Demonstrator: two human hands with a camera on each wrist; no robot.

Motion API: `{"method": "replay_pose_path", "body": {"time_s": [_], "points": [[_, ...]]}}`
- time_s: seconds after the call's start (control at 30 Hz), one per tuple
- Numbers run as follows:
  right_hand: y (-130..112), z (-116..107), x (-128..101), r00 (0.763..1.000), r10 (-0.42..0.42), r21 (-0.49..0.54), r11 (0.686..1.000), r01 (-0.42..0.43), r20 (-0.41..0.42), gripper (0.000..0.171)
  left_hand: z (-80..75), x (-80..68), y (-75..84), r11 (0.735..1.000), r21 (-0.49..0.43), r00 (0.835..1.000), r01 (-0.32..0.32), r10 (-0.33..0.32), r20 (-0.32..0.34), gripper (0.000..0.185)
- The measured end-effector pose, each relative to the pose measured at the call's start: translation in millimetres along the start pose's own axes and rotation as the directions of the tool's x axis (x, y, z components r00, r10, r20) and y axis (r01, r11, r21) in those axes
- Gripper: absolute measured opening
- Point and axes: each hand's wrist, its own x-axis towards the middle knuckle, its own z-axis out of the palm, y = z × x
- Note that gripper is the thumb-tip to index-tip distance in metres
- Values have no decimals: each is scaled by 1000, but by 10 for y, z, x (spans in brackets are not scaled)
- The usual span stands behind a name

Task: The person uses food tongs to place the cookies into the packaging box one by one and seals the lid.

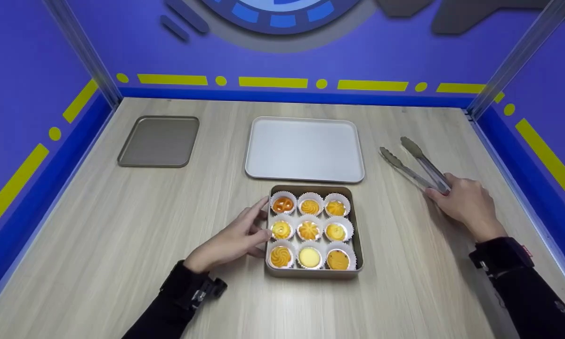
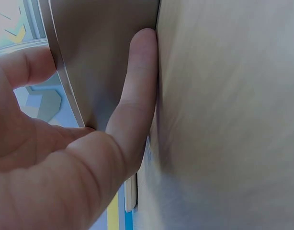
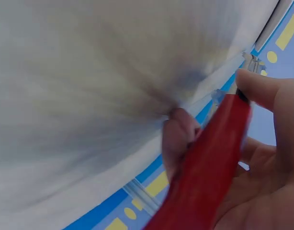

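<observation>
My left hand (image 1: pixel 235 238) rests against the left wall of a square metal box (image 1: pixel 313 273), its thumb at the rim. In the left wrist view one extended finger (image 2: pixel 132 91) lies low along the brown box wall (image 2: pixel 96 52), close over the table. Several small pastries in white paper cups fill the box in rows, among them a pretzel-shaped one (image 1: pixel 283 204) and a smooth pale one (image 1: pixel 309 257). To the right, my right hand (image 1: pixel 466 202) grips metal tongs (image 1: pixel 421 170), their tips spread apart and pointing away. A red handle (image 3: pixel 209 167) shows within that hand in the right wrist view.
A white rectangular tray (image 1: pixel 305 149) lies just behind the box. Farther left is a brown square lid or shallow tray (image 1: pixel 161 141). Blue-purple panels (image 1: pixel 282 61) enclose the wooden table (image 1: pixel 122 226) at the back and sides.
</observation>
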Motion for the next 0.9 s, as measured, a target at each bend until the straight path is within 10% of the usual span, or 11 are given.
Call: {"method": "replay_pose_path", "body": {"time_s": [0.57, 0.9], "points": [[-75, -37, 26, 993, 48, -65, 997, -41, 104, 49, 6, 12, 13, 1000, -5, 1000, -2, 2, -3, 89], [-306, -233, 16, 988, 40, 62, 997, -50, 149, 91, -3, -5, 22, 999, 34, 1000, 2, -2, -11, 90]]}}
